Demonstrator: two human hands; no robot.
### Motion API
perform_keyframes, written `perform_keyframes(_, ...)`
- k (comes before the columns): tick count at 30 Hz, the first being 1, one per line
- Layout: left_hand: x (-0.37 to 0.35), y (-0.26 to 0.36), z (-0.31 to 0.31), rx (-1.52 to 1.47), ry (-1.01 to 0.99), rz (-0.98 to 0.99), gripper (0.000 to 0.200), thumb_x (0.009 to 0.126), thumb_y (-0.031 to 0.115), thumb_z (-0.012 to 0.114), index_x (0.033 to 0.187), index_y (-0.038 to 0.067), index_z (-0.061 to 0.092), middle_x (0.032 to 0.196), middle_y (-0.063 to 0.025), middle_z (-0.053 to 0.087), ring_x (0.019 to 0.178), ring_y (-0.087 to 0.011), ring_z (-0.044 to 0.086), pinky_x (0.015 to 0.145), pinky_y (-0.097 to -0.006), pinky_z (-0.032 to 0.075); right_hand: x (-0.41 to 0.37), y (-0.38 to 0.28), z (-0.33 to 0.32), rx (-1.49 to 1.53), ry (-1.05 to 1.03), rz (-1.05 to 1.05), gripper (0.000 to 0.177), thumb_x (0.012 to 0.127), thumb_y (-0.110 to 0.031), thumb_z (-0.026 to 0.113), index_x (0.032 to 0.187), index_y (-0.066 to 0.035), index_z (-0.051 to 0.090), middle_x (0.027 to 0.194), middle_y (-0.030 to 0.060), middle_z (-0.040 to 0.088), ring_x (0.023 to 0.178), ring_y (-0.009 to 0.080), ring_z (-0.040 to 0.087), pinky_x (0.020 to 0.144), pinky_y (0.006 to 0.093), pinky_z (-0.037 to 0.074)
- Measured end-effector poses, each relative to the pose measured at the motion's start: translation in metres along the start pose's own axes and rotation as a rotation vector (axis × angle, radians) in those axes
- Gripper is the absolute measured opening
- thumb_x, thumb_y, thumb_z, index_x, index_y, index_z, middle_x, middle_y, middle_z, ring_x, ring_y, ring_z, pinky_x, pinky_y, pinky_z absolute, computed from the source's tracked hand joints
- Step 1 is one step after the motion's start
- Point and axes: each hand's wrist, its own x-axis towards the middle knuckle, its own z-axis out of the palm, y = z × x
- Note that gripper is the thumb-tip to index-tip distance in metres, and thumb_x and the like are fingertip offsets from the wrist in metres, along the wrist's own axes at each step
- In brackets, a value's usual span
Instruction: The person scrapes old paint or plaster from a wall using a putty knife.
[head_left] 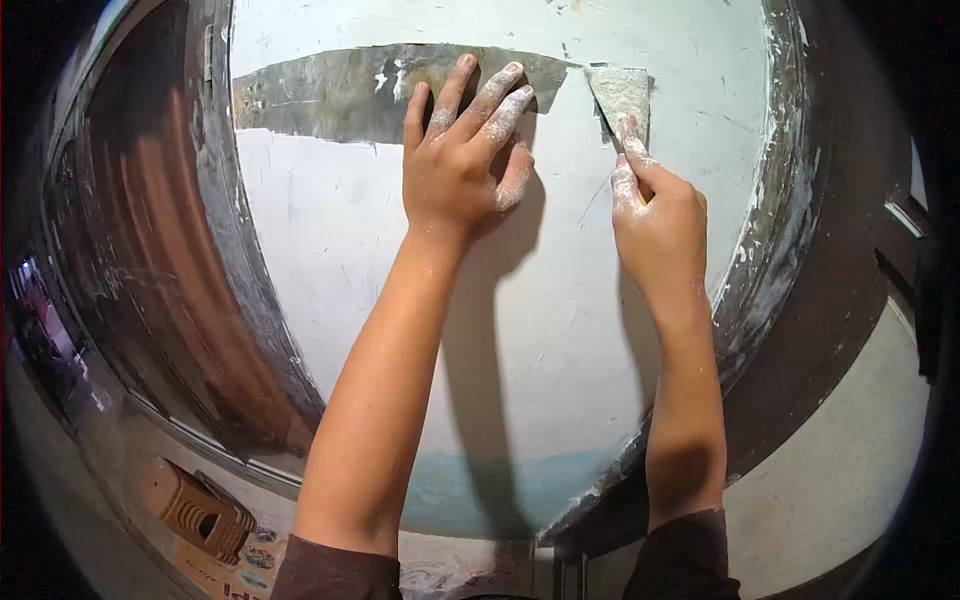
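A white painted panel (340, 220) stands upright before me, with a grey-brown strip of bare surface (320, 100) across its upper part. My left hand (462, 165) lies against the panel with its fingers spread, the fingertips over the bare strip. White dust coats several of its fingers. In my right hand (662, 215) is a putty knife (622, 92), blade up and against the panel at the right end of the strip. White flakes cover the blade. My fist hides most of its handle, and its thumb and forefinger are dusty too.
Dark, paint-flecked framing (785, 190) borders the panel on the right. To the left is a reddish-brown panel (190, 270). A brown plastic stool (195, 500) and printed cardboard (205, 572) are on the floor at lower left. The panel's bottom has a blue-green band (575, 475).
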Motion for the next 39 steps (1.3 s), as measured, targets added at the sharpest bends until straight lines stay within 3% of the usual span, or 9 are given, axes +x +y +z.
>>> perform_keyframes(2, 0.0, 0.003, -0.002, -0.017, -0.022, -0.029, 0.047, 0.085, 0.016, 0.065, 0.13, 0.023, 0.072, 0.148, 0.0056, 0.063, 0.148, -0.0252, 0.047, 0.125, -0.0508, 0.025, -0.004, 0.001, -0.001, 0.004, 0.005, 0.005, 0.022, 0.097, -0.013, 0.063, 0.108, 0.001, 0.076, 0.083, 0.0268, 0.069, 0.074, 0.0449, 0.068, 0.067, 0.0476, 0.051)
perform_keyframes(5, 0.0, 0.005, -0.004, -0.04, -0.027, -0.044, 0.046, 0.085, 0.016, 0.065, 0.13, 0.024, 0.073, 0.147, 0.0058, 0.063, 0.148, -0.0251, 0.047, 0.126, -0.0505, 0.024, -0.024, 0.014, -0.003, -0.04, 0.021, -0.031, 0.021, 0.097, -0.012, 0.063, 0.108, 0.001, 0.075, 0.082, 0.0271, 0.069, 0.073, 0.044, 0.068, 0.067, 0.0482, 0.051)
perform_keyframes(7, 0.0, 0.003, -0.002, -0.021, -0.017, -0.029, 0.046, 0.085, 0.016, 0.066, 0.13, 0.024, 0.073, 0.148, 0.006, 0.063, 0.148, -0.025, 0.047, 0.126, -0.0504, 0.024, -0.039, 0.017, -0.007, -0.054, -0.034, 0.063, 0.02, 0.097, -0.012, 0.064, 0.107, 0.001, 0.076, 0.082, 0.0271, 0.069, 0.075, 0.0443, 0.069, 0.068, 0.049, 0.051)
perform_keyframes(11, 0.0, 0.003, -0.002, -0.023, -0.026, -0.039, 0.046, 0.084, 0.016, 0.066, 0.129, 0.024, 0.073, 0.148, 0.0063, 0.063, 0.148, -0.025, 0.047, 0.126, -0.0504, 0.024, -0.048, 0.035, -0.001, -0.054, 0.02, -0.032, 0.018, 0.097, -0.011, 0.066, 0.106, 0.002, 0.076, 0.08, 0.027, 0.069, 0.075, 0.0451, 0.069, 0.069, 0.0485, 0.052)
perform_keyframes(16, 0.0, 0.004, -0.002, -0.022, -0.011, -0.023, 0.046, 0.084, 0.017, 0.065, 0.129, 0.023, 0.073, 0.147, 0.0054, 0.064, 0.148, -0.0254, 0.047, 0.126, -0.0506, 0.024, -0.025, 0.01, -0.002, -0.039, -0.011, 0.032, 0.019, 0.096, -0.011, 0.065, 0.105, 0.002, 0.076, 0.079, 0.0259, 0.069, 0.072, 0.0434, 0.068, 0.067, 0.048, 0.051)
perform_keyframes(19, 0.0, 0.004, -0.002, -0.018, -0.014, -0.025, 0.045, 0.085, 0.017, 0.066, 0.129, 0.023, 0.073, 0.147, 0.0052, 0.064, 0.148, -0.0255, 0.047, 0.125, -0.0507, 0.024, -0.034, 0.016, 0.0, -0.04, 0.041, -0.057, 0.019, 0.096, -0.011, 0.065, 0.105, 0.001, 0.076, 0.077, 0.0257, 0.068, 0.07, 0.0427, 0.067, 0.065, 0.048, 0.05)
perform_keyframes(25, -0.001, 0.002, -0.001, -0.043, -0.007, -0.023, 0.046, 0.085, 0.018, 0.067, 0.13, 0.023, 0.073, 0.147, 0.0054, 0.064, 0.148, -0.0259, 0.048, 0.125, -0.0517, 0.025, -0.052, 0.025, 0.005, -0.039, 0.039, -0.034, 0.018, 0.098, -0.012, 0.064, 0.104, 0.001, 0.076, 0.079, 0.0258, 0.069, 0.073, 0.0444, 0.069, 0.068, 0.0496, 0.051)
perform_keyframes(28, 0.0, 0.004, -0.001, -0.011, -0.021, -0.03, 0.046, 0.085, 0.018, 0.067, 0.13, 0.023, 0.073, 0.146, 0.0055, 0.064, 0.147, -0.0259, 0.048, 0.125, -0.0521, 0.025, -0.035, 0.004, 0.0, -0.09, -0.037, 0.068, 0.018, 0.097, -0.012, 0.064, 0.105, 0.0, 0.075, 0.078, 0.0256, 0.069, 0.074, 0.0448, 0.068, 0.068, 0.051, 0.051)
perform_keyframes(39, -0.001, 0.003, -0.002, -0.04, -0.016, -0.029, 0.048, 0.084, 0.017, 0.066, 0.131, 0.023, 0.072, 0.148, 0.0059, 0.063, 0.149, -0.0252, 0.047, 0.126, -0.0509, 0.024, -0.051, 0.019, 0.005, -0.066, 0.019, 0.003, 0.017, 0.098, -0.012, 0.064, 0.099, 0.001, 0.075, 0.081, 0.0251, 0.07, 0.074, 0.0455, 0.068, 0.071, 0.0531, 0.051)
